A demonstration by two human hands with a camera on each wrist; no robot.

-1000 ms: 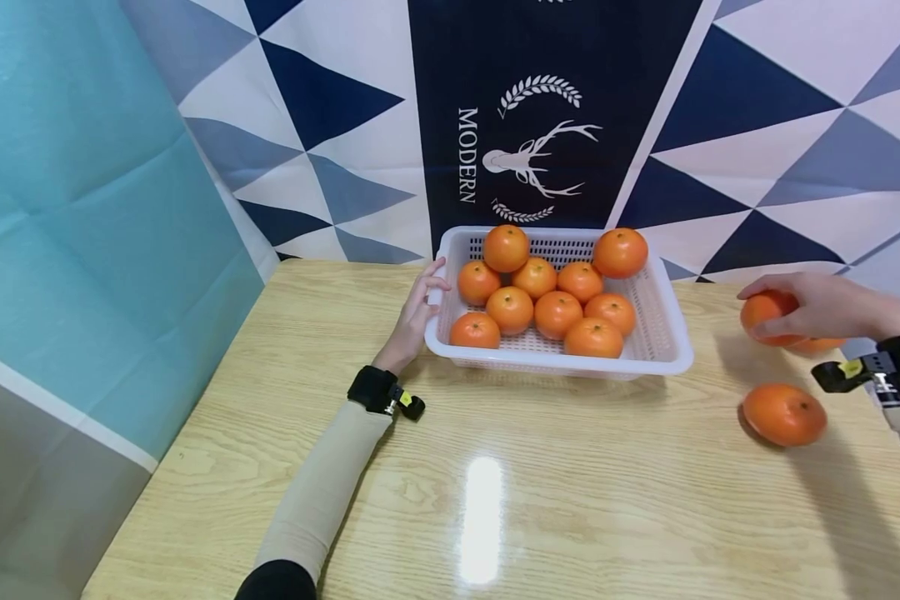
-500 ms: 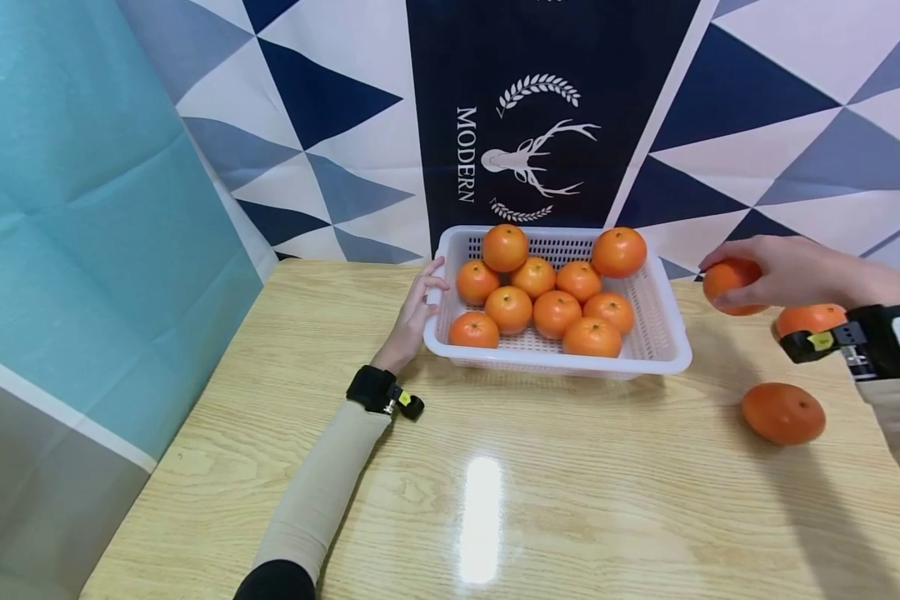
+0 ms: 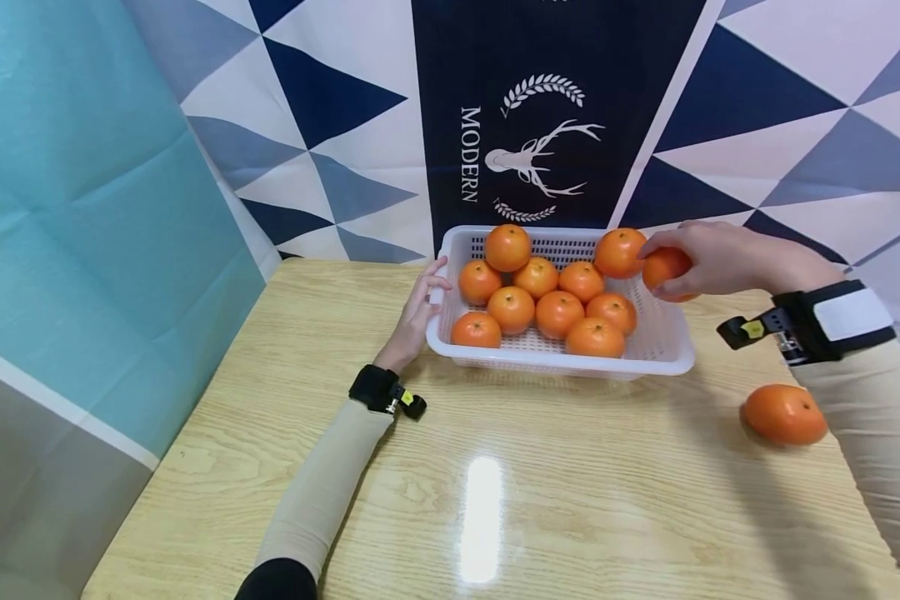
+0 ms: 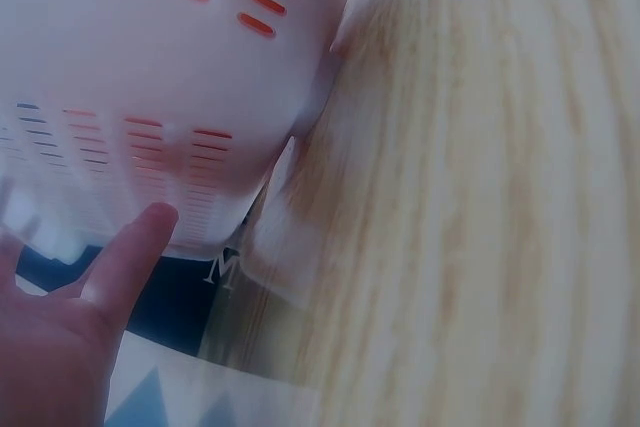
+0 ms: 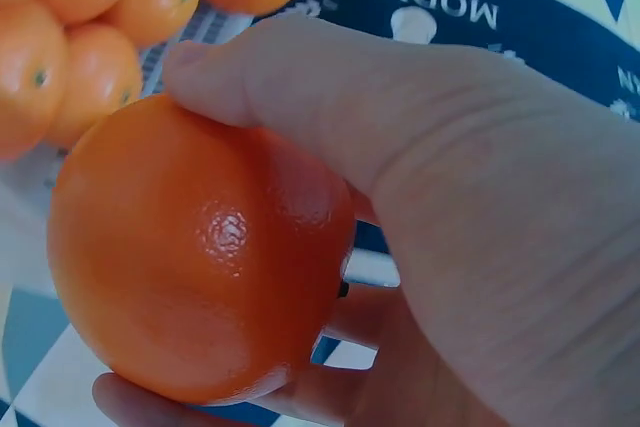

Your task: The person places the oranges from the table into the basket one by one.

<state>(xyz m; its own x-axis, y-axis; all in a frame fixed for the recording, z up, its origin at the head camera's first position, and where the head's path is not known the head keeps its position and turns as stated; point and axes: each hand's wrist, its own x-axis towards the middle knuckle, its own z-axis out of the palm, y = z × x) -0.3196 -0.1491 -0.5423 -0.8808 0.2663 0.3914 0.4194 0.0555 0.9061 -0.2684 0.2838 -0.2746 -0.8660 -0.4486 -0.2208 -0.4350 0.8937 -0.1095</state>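
Note:
A white plastic basket stands at the back of the table with several oranges in it. My left hand is at its left end, fingertips on the rim. The left wrist view has an extended finger against the slotted outer wall. My right hand grips another orange between thumb and fingers, over the basket's right rim. In the head view this fruit is right beside the orange in the back right corner.
One orange lies on the wooden table at the right, near my right forearm. A patterned cloth hangs right behind the basket, and a blue cloth drops along the left side.
My right hand has carried the gripped orange leftward and up from the table's right side to the basket. Its arm now covers another orange behind it. The left hand stays put.

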